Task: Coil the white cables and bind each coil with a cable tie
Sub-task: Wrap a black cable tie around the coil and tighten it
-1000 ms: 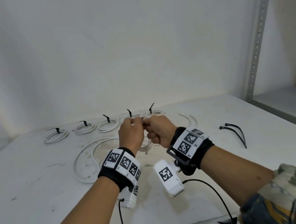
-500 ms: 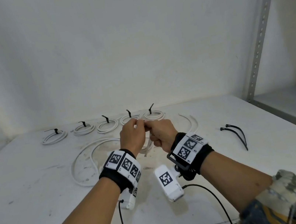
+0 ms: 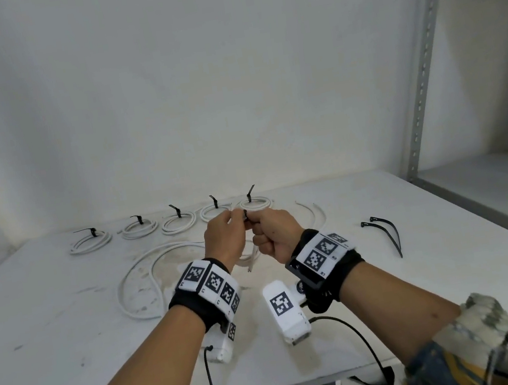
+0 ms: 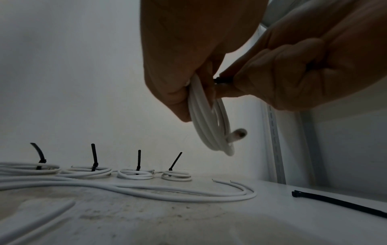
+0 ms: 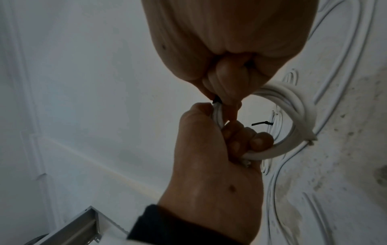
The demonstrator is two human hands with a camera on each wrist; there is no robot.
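The white table (image 3: pixel 69 338) is pretty scuffed and stained in the middle. Along the back edge sit five tied coils (image 3: pixel 180 221) in a row, each with a black tie sticking up. Loose white cables (image 3: pixel 136 277) sprawl in front, and two spare cable ties (image 3: pixel 388 231) lie off to the right.

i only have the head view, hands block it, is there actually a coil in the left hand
Observer: Yes. The left wrist view shows the left hand gripping a white coil of several loops.
Operator: what is the right hand doing
Observer: The right hand pinches a black cable tie right at the top of the coil.
Operator: any cable end sticking out
Observer: One cut end juts out near the bottom of the coil.
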